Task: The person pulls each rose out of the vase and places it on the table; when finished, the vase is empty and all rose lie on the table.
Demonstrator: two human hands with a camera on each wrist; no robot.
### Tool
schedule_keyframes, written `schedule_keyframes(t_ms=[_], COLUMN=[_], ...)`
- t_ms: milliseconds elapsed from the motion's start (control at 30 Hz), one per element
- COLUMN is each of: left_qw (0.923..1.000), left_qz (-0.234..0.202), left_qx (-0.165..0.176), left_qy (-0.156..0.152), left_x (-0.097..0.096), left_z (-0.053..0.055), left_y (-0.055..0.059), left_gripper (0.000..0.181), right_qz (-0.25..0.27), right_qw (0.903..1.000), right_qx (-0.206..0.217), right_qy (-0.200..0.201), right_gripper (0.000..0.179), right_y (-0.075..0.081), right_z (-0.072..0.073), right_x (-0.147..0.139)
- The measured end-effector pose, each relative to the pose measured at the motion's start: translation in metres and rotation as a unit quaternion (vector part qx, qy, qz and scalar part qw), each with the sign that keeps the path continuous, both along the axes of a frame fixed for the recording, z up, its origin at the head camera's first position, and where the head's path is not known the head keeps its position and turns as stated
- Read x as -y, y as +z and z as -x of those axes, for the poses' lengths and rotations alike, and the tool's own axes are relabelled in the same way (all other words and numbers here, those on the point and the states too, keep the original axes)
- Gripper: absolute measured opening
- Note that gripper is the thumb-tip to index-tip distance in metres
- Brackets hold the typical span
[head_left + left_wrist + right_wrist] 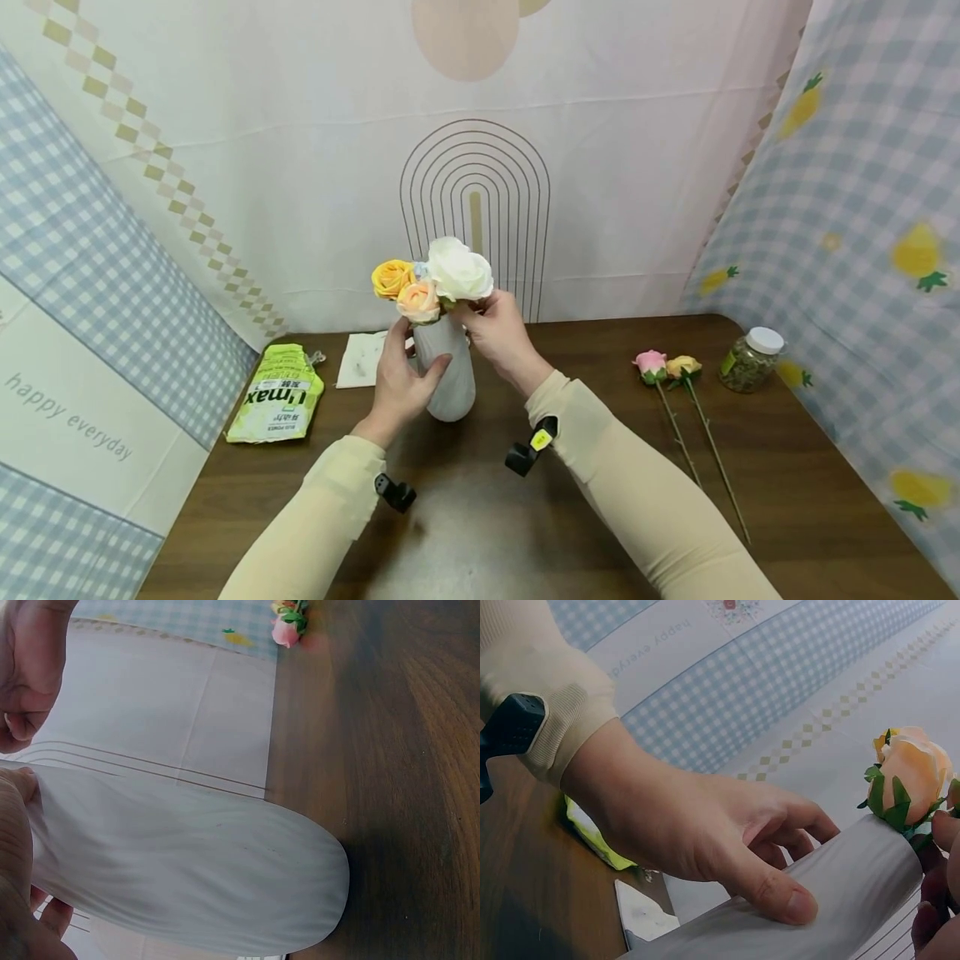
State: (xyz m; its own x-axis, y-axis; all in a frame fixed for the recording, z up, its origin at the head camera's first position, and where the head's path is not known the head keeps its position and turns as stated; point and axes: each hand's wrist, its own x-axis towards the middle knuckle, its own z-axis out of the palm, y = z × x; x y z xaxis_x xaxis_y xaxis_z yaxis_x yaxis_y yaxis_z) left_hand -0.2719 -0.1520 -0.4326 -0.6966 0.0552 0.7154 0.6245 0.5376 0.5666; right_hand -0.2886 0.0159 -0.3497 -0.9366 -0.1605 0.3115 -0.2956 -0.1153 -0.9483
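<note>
A whitish vase (450, 385) stands upright on the table, tall and with a rounded base. My left hand (400, 382) grips it below the rim, thumb on the near side, as the right wrist view also shows. Out of its mouth rise a yellow-orange rose (392, 279), a peach rose (907, 784), a white rose (459, 273) and a small light-blue bloom, half hidden. Just under the white rose, my right hand (501, 335) pinches at its stem beside the rim; the stem itself is mostly hidden behind the fingers.
On the right of the wooden table (480, 517) lie a pink rose (650, 364) and a yellow rose (683, 367) with long stems. A white-lidded jar (750, 362) stands beyond them. At left are a green bag (279, 398) and a white paper (362, 361).
</note>
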Motion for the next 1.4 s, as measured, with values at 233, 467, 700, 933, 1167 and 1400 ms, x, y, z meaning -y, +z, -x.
schedule_keyframes(t_ms=[233,467,700,933,1167,1400], left_qw=[1.0000,1.0000,1.0000,1.0000,1.0000,1.0000], left_qz=[-0.004,-0.005,-0.007,-0.006,-0.004,-0.004], left_qx=[-0.002,-0.005,0.005,0.002,0.000,0.000], left_qy=[-0.001,0.000,-0.001,0.001,-0.001,-0.006], left_x=[0.001,0.001,0.001,0.000,-0.001,-0.001], left_z=[0.000,0.000,0.001,0.001,0.001,0.001], left_y=[-0.003,-0.004,-0.003,0.001,0.000,-0.001], left_gripper=[0.080,0.080,0.079,0.079,0.079,0.079], right_qz=[-0.001,-0.011,-0.031,0.013,0.014,-0.019], right_qw=[1.0000,0.9997,0.9985,0.9998,0.9977,0.9981], right_qx=[0.010,-0.019,-0.036,-0.015,0.007,-0.039], right_qy=[0.000,0.008,-0.028,-0.004,0.066,0.045], right_gripper=[0.029,0.040,0.038,0.027,0.031,0.037], right_y=[0.000,-0.002,0.001,0.006,0.009,0.009], right_z=[-0.001,0.001,0.005,0.007,0.009,0.009], right_x=[0.000,-0.003,-0.006,-0.002,-0.003,-0.003])
